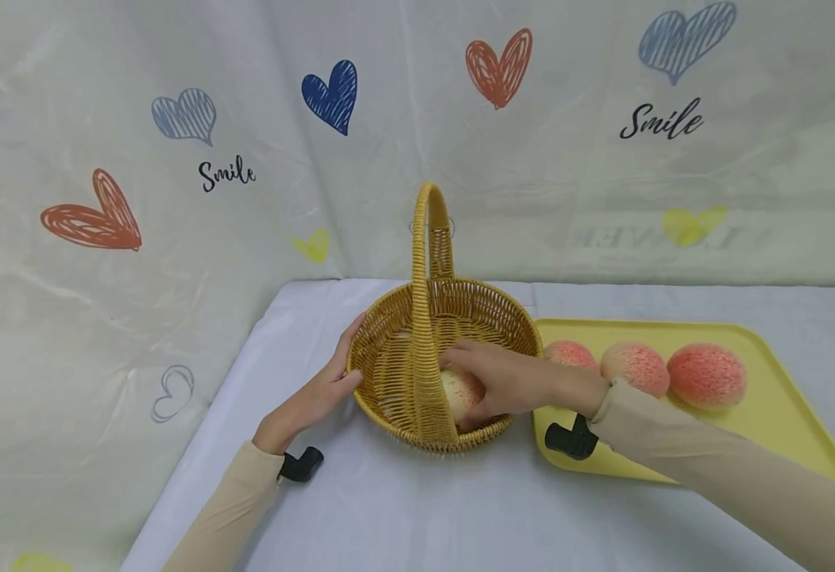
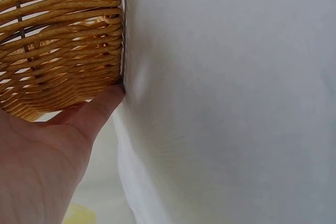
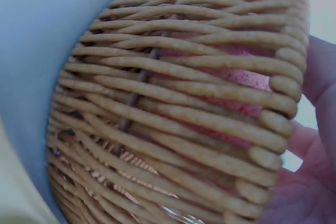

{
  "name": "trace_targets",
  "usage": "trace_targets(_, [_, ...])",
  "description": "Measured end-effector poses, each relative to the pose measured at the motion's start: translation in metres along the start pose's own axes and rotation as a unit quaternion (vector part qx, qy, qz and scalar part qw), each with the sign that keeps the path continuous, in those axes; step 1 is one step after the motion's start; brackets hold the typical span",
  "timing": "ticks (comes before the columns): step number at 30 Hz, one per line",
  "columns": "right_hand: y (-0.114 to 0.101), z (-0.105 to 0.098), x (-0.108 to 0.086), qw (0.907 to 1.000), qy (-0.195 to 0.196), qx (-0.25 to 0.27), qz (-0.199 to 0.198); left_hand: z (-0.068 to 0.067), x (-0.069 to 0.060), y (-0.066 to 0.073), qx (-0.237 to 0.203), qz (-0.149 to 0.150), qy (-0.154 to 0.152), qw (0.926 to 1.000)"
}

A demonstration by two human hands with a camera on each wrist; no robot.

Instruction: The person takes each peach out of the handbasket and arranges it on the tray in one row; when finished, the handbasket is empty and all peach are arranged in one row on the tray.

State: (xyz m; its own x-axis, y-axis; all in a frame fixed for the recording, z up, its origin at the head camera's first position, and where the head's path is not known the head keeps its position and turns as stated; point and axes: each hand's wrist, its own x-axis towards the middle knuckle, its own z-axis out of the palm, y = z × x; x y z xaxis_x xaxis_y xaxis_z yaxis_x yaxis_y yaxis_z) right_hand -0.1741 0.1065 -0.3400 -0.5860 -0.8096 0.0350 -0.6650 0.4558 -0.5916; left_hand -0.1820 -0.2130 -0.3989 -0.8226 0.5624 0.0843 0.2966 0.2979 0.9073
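Note:
A round wicker basket (image 1: 388, 381) with a tall arched handle stands on the white-covered table. My left hand (image 1: 320, 397) rests against its left side. In the left wrist view, straight fingers (image 2: 100, 111) touch the woven wall low down, close to the cloth. Reaching over the basket's right rim, my right hand (image 1: 506, 377) grips a pale peach with pink speckles (image 1: 460, 393) inside, behind the handle's near foot. Through the weave in the right wrist view, the peach's pink side (image 3: 247, 80) shows. Its underside is hidden.
To the right of the basket lies a yellow tray (image 1: 767, 445) with three pink peaches (image 1: 706, 375) visible in a row along it. My right forearm crosses above the tray. Behind the table hangs a pale curtain (image 1: 403, 119) printed with hearts.

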Motion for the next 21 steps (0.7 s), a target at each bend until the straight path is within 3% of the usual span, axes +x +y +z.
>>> trace_targets(8, [-0.001, -0.002, 0.0, 0.9997, 0.021, 0.01, -0.004, 0.0, -0.002, 0.001, -0.002, -0.001, 0.001, 1.0])
trace_targets(13, [-0.004, -0.013, -0.01, 0.9983, 0.055, 0.017, -0.001, -0.001, -0.002, 0.001, -0.002, 0.001, 0.002, 1.0])
trace_targets(17, [-0.008, -0.031, -0.032, 0.9951, 0.094, 0.029, 0.012, 0.0, -0.002, 0.001, -0.001, -0.002, 0.001, 1.0])
trace_targets(21, [-0.011, -0.052, -0.068, 0.9873, 0.15, 0.041, 0.032, 0.001, -0.001, 0.002, -0.002, -0.01, 0.002, 0.9999])
